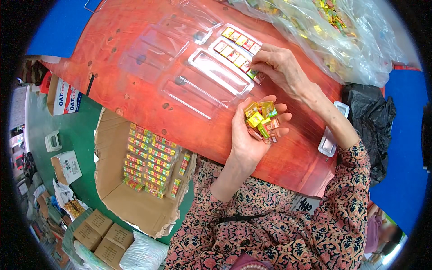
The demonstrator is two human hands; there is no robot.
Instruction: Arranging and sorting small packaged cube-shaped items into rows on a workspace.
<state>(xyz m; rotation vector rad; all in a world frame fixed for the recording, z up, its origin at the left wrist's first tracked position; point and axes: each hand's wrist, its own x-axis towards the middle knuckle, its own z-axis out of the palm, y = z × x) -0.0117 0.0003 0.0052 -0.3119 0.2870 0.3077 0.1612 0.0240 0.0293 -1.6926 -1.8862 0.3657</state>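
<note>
R hand (280,67) nearly closed, fingertips at near end of tray row (232,56) on counter (139,101), can't tell if gripping a pc; L hand (246,141) cupped half-open w/ loose pcs (261,119), so hold it close & seat each flat, edges flush w/ neighbours.

The person wears a loose top (288,238) with black, pink and cream floral scrolls, its sleeves (342,184) ending short of the wrists. Purple cloth (245,261) edged with pale beads (253,267) shows below.
</note>
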